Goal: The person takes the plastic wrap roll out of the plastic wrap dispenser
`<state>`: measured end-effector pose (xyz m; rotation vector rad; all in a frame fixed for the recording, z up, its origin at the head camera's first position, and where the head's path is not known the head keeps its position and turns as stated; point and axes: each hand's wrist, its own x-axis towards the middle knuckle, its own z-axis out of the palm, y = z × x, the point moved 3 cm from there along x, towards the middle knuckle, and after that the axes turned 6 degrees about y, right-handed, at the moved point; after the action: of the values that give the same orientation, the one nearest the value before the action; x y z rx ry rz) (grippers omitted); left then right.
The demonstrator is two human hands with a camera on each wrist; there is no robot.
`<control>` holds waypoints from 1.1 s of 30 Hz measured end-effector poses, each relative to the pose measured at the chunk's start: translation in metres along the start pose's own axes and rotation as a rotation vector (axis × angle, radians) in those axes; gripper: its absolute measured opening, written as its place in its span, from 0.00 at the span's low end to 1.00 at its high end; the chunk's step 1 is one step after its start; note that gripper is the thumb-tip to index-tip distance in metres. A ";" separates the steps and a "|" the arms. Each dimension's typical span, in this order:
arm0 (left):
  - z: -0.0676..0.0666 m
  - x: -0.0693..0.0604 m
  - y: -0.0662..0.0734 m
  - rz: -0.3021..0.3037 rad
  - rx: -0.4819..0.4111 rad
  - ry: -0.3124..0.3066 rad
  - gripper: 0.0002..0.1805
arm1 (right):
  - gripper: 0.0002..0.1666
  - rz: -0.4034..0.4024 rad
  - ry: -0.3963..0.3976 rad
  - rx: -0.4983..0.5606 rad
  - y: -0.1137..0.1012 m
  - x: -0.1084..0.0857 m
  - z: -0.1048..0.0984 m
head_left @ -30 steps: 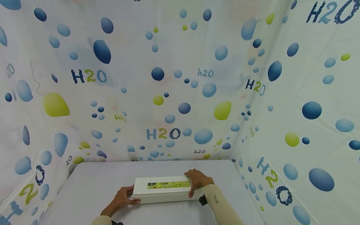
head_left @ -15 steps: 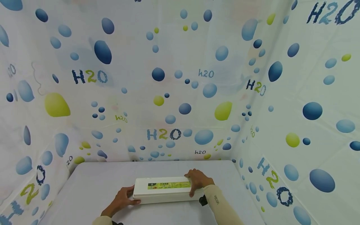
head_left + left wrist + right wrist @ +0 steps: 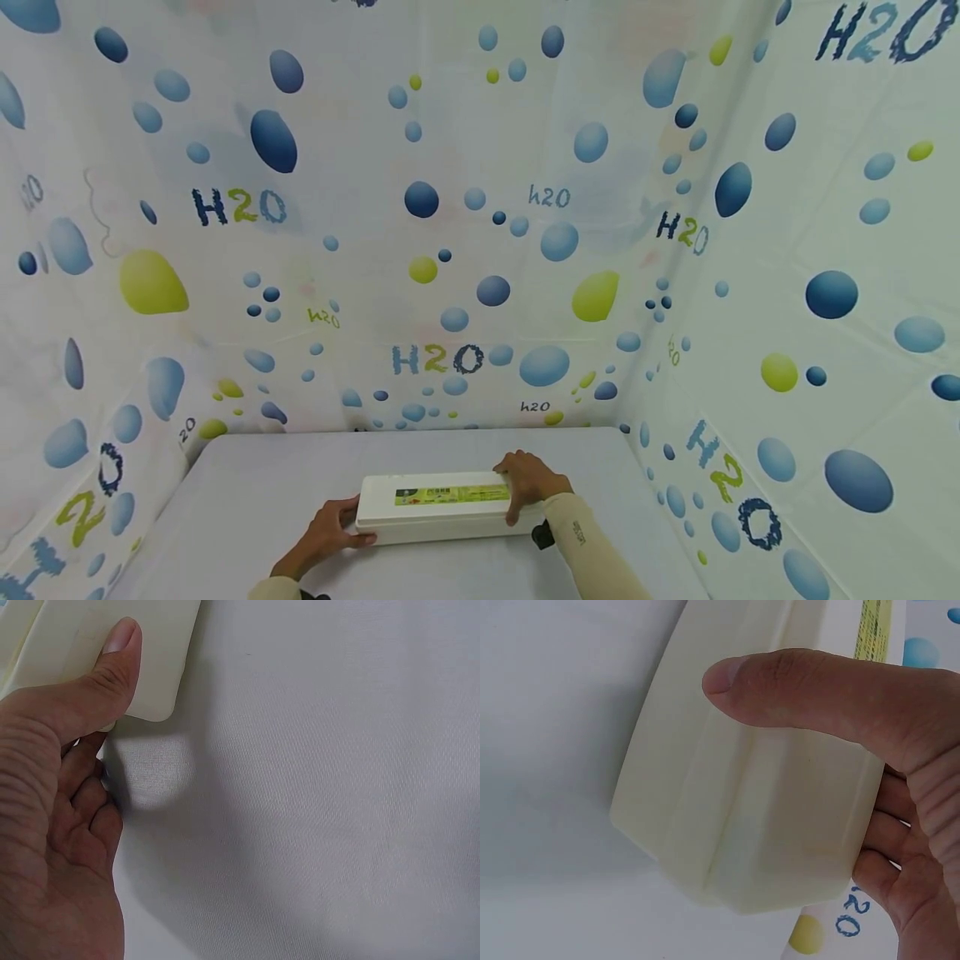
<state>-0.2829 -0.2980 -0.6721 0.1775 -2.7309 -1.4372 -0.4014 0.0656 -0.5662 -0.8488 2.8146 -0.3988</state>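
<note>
A long white plastic box (image 3: 431,531) with a lid lies across the table, and a yellow-green label (image 3: 452,495) is stuck along its top. My left hand (image 3: 327,531) grips the box's left end. In the left wrist view the thumb presses the box's side (image 3: 159,684) near its corner, with the other fingers curled below and behind. My right hand (image 3: 529,483) holds the right end from above. The right wrist view has the thumb across the front face and lid seam of the box (image 3: 780,817); the other fingers reach round the far side, partly hidden.
A white cloth-covered table (image 3: 262,483) lies under the box. White sheets (image 3: 360,292) printed with blue and green drops and "H2O" hang behind and on both sides. Dark wrist devices (image 3: 542,535) sit by the beige sleeves (image 3: 588,546).
</note>
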 end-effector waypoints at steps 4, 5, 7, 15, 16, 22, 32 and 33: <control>0.000 -0.001 0.000 0.002 0.000 -0.009 0.59 | 0.50 0.008 -0.001 0.025 -0.001 0.000 -0.002; 0.000 -0.001 0.001 0.003 -0.003 -0.011 0.59 | 0.50 0.005 0.002 0.030 -0.001 0.000 -0.002; 0.000 -0.001 0.001 0.004 -0.005 -0.016 0.58 | 0.50 0.001 0.006 0.028 -0.001 0.000 -0.003; -0.001 -0.002 0.001 0.013 -0.012 -0.018 0.59 | 0.50 -0.002 0.005 0.013 -0.001 0.002 -0.002; -0.001 -0.002 0.000 0.018 -0.008 -0.017 0.60 | 0.50 0.000 0.004 0.007 0.000 0.003 -0.002; 0.001 -0.003 0.000 0.005 0.000 -0.015 0.59 | 0.51 -0.017 0.009 -0.009 0.003 0.006 0.003; 0.001 -0.002 0.004 -0.020 0.005 -0.003 0.58 | 0.52 -0.055 0.033 -0.014 0.006 0.009 0.000; 0.001 -0.003 0.006 -0.027 0.011 0.001 0.57 | 0.52 -0.060 0.036 -0.020 0.006 0.010 -0.001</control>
<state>-0.2808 -0.2936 -0.6679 0.2167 -2.7466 -1.4289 -0.4127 0.0648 -0.5679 -0.9414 2.8360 -0.3983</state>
